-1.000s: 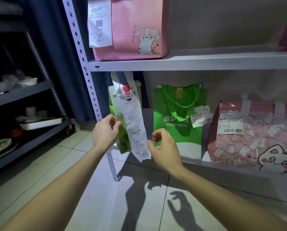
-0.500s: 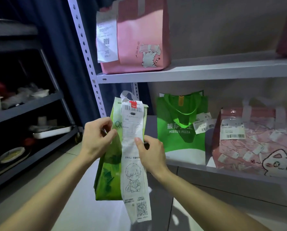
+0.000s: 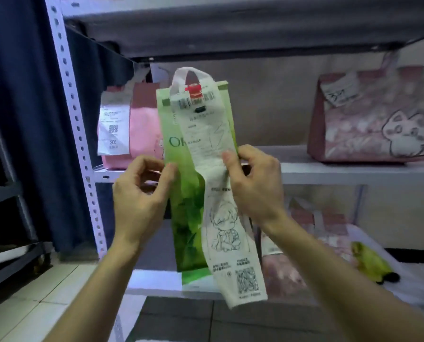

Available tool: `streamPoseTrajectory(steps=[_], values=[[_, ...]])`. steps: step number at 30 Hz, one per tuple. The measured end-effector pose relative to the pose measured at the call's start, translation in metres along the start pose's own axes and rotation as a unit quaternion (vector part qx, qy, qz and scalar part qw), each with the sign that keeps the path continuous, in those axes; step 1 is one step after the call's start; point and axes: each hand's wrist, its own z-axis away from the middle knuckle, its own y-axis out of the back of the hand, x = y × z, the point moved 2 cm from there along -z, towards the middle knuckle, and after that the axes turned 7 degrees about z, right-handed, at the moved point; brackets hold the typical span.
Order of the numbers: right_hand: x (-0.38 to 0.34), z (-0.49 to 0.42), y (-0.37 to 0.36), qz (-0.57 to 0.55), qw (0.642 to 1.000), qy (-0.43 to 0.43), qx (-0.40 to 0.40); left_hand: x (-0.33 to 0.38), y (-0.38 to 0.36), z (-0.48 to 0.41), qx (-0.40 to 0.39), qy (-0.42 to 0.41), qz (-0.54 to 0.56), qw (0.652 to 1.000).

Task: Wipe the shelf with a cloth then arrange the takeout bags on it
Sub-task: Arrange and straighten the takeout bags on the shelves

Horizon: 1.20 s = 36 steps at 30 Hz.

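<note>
Grip comes from both sides: my left hand (image 3: 137,193) pinches the left edge of the green bag (image 3: 188,218) between thumb and curled fingers, and my right hand (image 3: 255,183) wraps the right edge, its thumb pressed on the long receipt (image 3: 227,233) that hangs down the bag's front. I hold it by both edges, I judge, because the bag is tall, narrow and soft, and one grip would let it twist or sag; two keep it upright with its printed face toward me. The thumb on the receipt pins the loose strip, which looks fixed only near the top, by the white handle (image 3: 188,75) above my hands, so it cannot flap.

The bag rests on nothing: it hangs in the air between my hands, its base well below my wrists. Just beyond my knuckles runs the shelf board (image 3: 334,172). Beyond my left hand a pink bag (image 3: 144,134) stands on it; up and to the right of my right hand sits a cat bag (image 3: 371,124). The bare stretch behind my right hand, between those two, looks to me like the spot to fill. Down to the right of my right forearm lies a crumpled yellow-green thing (image 3: 371,262), perhaps the cloth; too blurred to be sure.
</note>
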Motion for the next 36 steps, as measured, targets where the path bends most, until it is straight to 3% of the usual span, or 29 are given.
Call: streamPoseTrajectory(steps=[6, 10, 12, 14, 17, 20, 24, 26, 28, 29, 31, 34, 36], values=[[0.019, -0.106, 0.058, 0.09, 0.987, 0.013, 0.133, 0.009, -0.088, -0.022, -0.096, -0.005, -0.103, 0.99], [0.046, -0.143, 0.058, 0.137, 0.981, -0.002, 0.138, -0.008, -0.142, -0.051, -0.109, 0.016, -0.103, 0.988], [0.069, -0.145, 0.049, 0.132, 0.986, -0.015, 0.103, -0.027, -0.164, -0.061, -0.122, 0.047, -0.107, 0.986], [0.102, -0.135, 0.035, 0.13, 0.99, -0.056, 0.002, -0.051, -0.18, -0.063, -0.137, 0.071, -0.125, 0.98], [0.155, -0.112, 0.022, 0.192, 0.963, -0.129, -0.141, -0.076, -0.195, -0.065, -0.159, 0.088, -0.171, 0.968], [0.184, -0.1, 0.021, 0.245, 0.939, -0.151, -0.187, -0.087, -0.201, -0.07, -0.177, 0.084, -0.229, 0.953], [0.182, -0.083, 0.033, 0.162, 0.969, -0.15, -0.108, -0.089, -0.198, -0.06, -0.151, 0.063, -0.212, 0.963], [0.175, -0.052, 0.046, 0.102, 0.99, -0.094, 0.017, -0.082, -0.187, -0.038, -0.078, -0.006, -0.175, 0.981], [0.179, -0.005, 0.063, 0.101, 0.984, -0.022, 0.145, -0.078, -0.178, 0.001, -0.002, -0.098, -0.164, 0.981], [0.188, 0.021, 0.07, 0.12, 0.977, -0.009, 0.176, -0.079, -0.179, 0.024, -0.002, -0.119, -0.154, 0.981], [0.22, 0.066, 0.081, 0.166, 0.971, -0.059, 0.165, -0.09, -0.192, 0.069, -0.088, -0.087, -0.14, 0.982], [0.285, 0.112, 0.098, 0.265, 0.936, -0.23, 0.039, -0.11, -0.227, 0.114, -0.245, 0.038, -0.171, 0.954], [0.318, 0.129, 0.117, 0.274, 0.907, -0.316, -0.033, -0.12, -0.25, 0.116, -0.265, 0.076, -0.205, 0.939]])
